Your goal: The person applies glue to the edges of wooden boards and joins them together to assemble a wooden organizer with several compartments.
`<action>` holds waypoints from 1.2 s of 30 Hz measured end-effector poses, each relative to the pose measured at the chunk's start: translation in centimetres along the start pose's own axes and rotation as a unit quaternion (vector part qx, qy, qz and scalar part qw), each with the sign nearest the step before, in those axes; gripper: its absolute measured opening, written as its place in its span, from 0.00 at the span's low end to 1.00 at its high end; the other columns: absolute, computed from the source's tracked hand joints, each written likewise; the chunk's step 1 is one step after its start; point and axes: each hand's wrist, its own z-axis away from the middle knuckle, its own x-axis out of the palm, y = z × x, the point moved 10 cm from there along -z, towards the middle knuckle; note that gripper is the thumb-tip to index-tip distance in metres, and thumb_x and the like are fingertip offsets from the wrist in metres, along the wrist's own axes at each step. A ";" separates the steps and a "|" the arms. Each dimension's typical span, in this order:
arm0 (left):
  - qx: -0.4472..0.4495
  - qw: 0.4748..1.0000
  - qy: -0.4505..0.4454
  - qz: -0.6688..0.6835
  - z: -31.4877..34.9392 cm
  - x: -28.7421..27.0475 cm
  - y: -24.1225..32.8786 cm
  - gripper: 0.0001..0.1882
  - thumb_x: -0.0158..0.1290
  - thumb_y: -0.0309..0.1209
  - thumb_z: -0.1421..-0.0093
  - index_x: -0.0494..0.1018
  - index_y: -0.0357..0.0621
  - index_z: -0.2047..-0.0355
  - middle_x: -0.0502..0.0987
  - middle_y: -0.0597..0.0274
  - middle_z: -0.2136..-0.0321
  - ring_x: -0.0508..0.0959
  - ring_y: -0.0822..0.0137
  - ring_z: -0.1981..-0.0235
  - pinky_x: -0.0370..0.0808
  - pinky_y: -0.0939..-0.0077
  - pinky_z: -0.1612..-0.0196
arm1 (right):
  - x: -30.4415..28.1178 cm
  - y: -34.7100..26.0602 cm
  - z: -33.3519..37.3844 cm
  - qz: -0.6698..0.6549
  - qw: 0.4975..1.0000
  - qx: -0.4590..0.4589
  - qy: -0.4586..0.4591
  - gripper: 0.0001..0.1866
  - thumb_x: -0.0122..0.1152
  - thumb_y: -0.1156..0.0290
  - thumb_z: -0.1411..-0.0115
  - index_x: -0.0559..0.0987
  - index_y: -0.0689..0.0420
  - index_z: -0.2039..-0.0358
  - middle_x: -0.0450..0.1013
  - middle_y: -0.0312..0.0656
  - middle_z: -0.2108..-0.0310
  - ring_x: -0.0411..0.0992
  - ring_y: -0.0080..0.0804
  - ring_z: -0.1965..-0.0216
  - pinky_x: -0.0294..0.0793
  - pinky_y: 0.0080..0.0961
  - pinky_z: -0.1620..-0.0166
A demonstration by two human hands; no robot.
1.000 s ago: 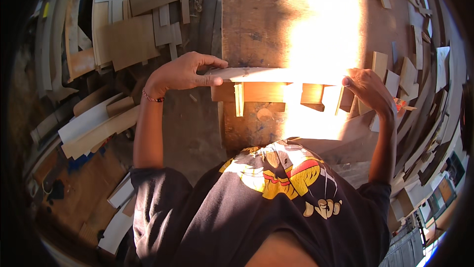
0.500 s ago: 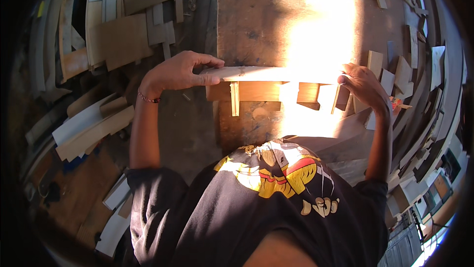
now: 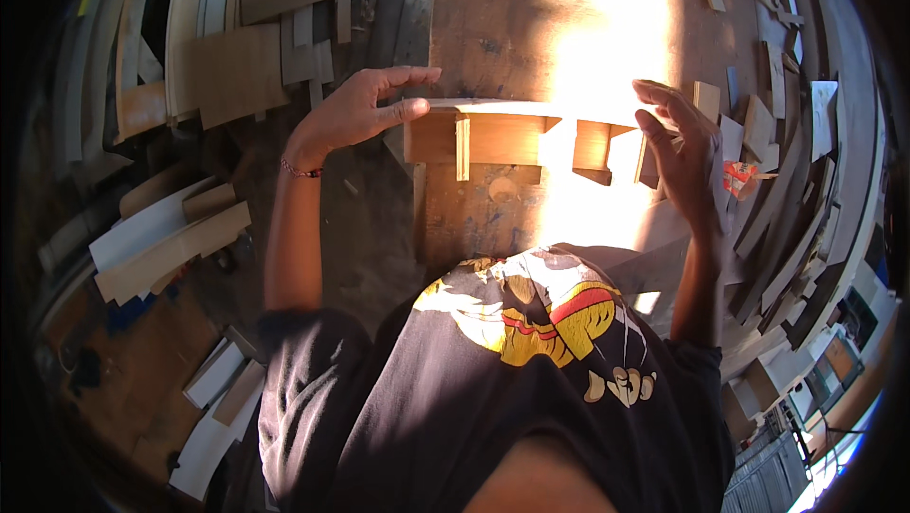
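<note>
A wooden frame [image 3: 502, 138], made of a long board with short crosspieces, rests across the brown workbench [image 3: 483, 29] in front of me. One narrow crosspiece [image 3: 463, 148] sticks out toward me near its left end. At that end, my left hand [image 3: 355, 117] is open, thumb and fingers apart, the thumb tip beside the board's corner. My right hand [image 3: 684, 157] is by the right end with fingers spread and nothing gripped. Whether either hand still touches the frame is hard to tell. Strong sunlight washes out the frame's right part.
Stacked boards and panels [image 3: 232, 77] lie at the left, with more offcuts [image 3: 171, 238] nearer me. To the right are several wood scraps [image 3: 758, 124] and long strips. A red-and-white packet [image 3: 739, 176] sits by my right wrist.
Both hands have loosened from the frame's ends, with the fingers now apart. The frame appears farther from me and tilted, showing more of its long board's face.
</note>
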 end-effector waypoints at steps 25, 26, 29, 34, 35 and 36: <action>0.104 0.938 -0.068 -0.323 -3.5 3.2 3.9 0.28 0.48 0.25 0.60 0.71 0.35 0.54 0.77 0.46 0.63 0.76 0.60 0.64 0.72 0.71 0.58 | 18.2 -3.9 4.9 -0.071 0.993 0.040 0.084 0.21 0.31 0.64 0.39 0.72 0.64 0.70 0.69 0.57 0.77 0.70 0.56 0.70 0.68 0.44 0.66; 0.088 0.941 -0.059 -0.321 -3.4 2.9 2.6 0.27 0.48 0.24 0.60 0.71 0.34 0.55 0.77 0.45 0.63 0.76 0.60 0.66 0.72 0.71 0.60 | 20.0 -2.8 4.6 -0.052 0.996 0.030 0.072 0.24 0.29 0.61 0.38 0.72 0.66 0.72 0.68 0.58 0.78 0.69 0.57 0.72 0.66 0.45 0.67; 0.083 0.948 -0.045 -0.304 -3.5 2.8 2.3 0.26 0.45 0.22 0.61 0.73 0.33 0.57 0.77 0.45 0.67 0.75 0.61 0.70 0.72 0.71 0.64 | 19.8 -3.2 4.8 -0.058 0.997 0.014 0.058 0.27 0.28 0.57 0.38 0.71 0.66 0.75 0.68 0.59 0.78 0.68 0.57 0.73 0.64 0.45 0.68; 0.075 0.943 -0.038 -0.322 -3.6 3.1 2.9 0.22 0.44 0.20 0.61 0.74 0.34 0.63 0.76 0.48 0.77 0.71 0.64 0.78 0.68 0.69 0.72 | 18.1 -3.6 5.1 -0.120 0.969 -0.077 0.200 0.23 0.45 0.58 0.40 0.65 0.64 0.85 0.62 0.51 0.89 0.59 0.47 0.86 0.57 0.38 0.80; 0.075 0.938 -0.049 -0.335 -3.9 3.4 3.3 0.20 0.44 0.20 0.61 0.74 0.34 0.64 0.75 0.50 0.79 0.70 0.65 0.79 0.67 0.69 0.74 | 18.6 -2.8 5.0 -0.078 0.977 -0.073 0.182 0.20 0.50 0.62 0.43 0.66 0.63 0.85 0.63 0.50 0.89 0.61 0.46 0.87 0.58 0.36 0.81; 0.068 0.933 -0.057 -0.348 -3.8 3.4 3.2 0.19 0.43 0.19 0.61 0.74 0.34 0.66 0.74 0.51 0.81 0.68 0.65 0.80 0.66 0.68 0.75 | 19.0 -3.3 4.7 -0.042 0.984 -0.070 0.160 0.17 0.55 0.66 0.45 0.67 0.63 0.85 0.65 0.49 0.89 0.62 0.46 0.88 0.59 0.35 0.82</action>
